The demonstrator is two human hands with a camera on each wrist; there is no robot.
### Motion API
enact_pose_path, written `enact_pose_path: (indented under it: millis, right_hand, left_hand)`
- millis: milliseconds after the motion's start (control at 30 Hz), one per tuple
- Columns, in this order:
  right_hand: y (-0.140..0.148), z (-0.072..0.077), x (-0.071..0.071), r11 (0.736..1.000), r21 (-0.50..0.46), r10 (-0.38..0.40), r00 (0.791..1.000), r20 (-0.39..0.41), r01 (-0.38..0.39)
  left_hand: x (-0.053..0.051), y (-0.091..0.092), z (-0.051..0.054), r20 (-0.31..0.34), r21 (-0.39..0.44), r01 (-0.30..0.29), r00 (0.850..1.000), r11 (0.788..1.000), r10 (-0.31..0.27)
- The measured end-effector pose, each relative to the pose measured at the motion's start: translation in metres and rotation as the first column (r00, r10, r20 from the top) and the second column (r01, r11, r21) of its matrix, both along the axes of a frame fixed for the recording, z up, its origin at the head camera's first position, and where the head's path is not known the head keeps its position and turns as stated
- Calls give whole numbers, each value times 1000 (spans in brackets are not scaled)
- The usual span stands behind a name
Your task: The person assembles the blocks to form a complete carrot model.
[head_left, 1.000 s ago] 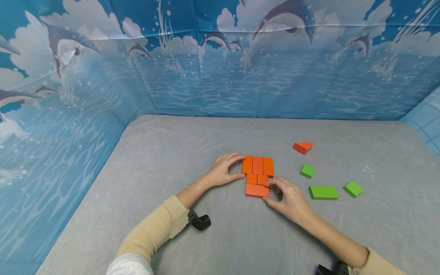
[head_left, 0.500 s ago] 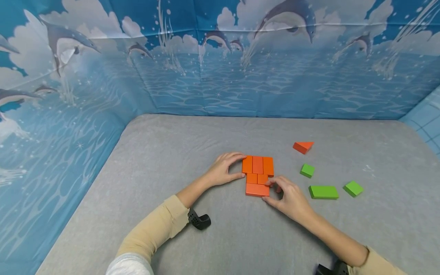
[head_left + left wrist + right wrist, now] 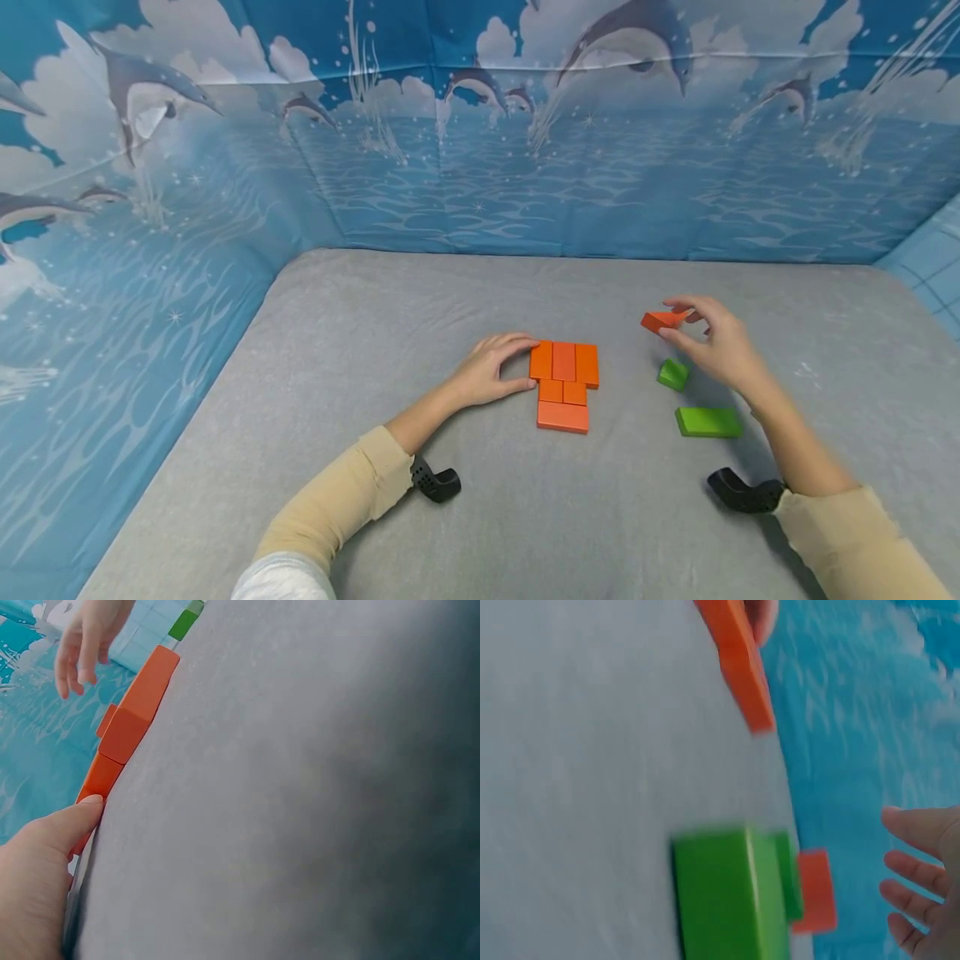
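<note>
From where I sit, the dolphin-printed curtain fills the back and left, and below it the grey surface spreads under everything. Two rolled beige sleeves come in, left sleeve and right sleeve. My left hand sits against the orange block group, its thumb and index fingertip pinching the leftmost block of the far row at its two ends. My right hand reaches to the triangular block, its fingers spread from the thumb; the right wrist view shows a gap, so nothing is pinched. The group lies flat: three upright rectangles side by side, two small blocks nearer me, then one wide block, all touching. Right of it, well apart, the green oblong block lies lengthwise. The orange-red triangular block lies farthest back, below my right fingers. Between those two sits the small green block.
</note>
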State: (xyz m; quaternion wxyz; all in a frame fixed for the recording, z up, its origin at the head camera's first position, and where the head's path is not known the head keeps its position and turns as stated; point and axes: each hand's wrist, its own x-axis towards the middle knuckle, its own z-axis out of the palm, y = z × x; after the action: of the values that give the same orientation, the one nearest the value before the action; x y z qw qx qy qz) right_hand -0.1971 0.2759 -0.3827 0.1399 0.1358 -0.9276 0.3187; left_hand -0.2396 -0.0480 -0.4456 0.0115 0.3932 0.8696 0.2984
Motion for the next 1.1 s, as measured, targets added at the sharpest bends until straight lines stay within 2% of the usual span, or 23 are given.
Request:
enact_pose_path:
  millis: [167,500,900,1100]
  right_hand:
    - [22,-9,-14,999,12,32,995,95,-34]
    - [34,-27,-24,996,69,55,990,130,-65]
    - [30,-33,-27,998,43,47,996,70,-50]
    - [19,-21,-22,997,19,69,997,33,-70]
  left_hand:
    - [0,0,1,4,2,1,1000,1000,-1]
    - [0,1,0,-11,3,0,1000,1000,0]
    - [0,0,1,-4,-7,-5,1000,1000,5]
    - [0,0,1,-7,-12,-10,1000,1000,10]
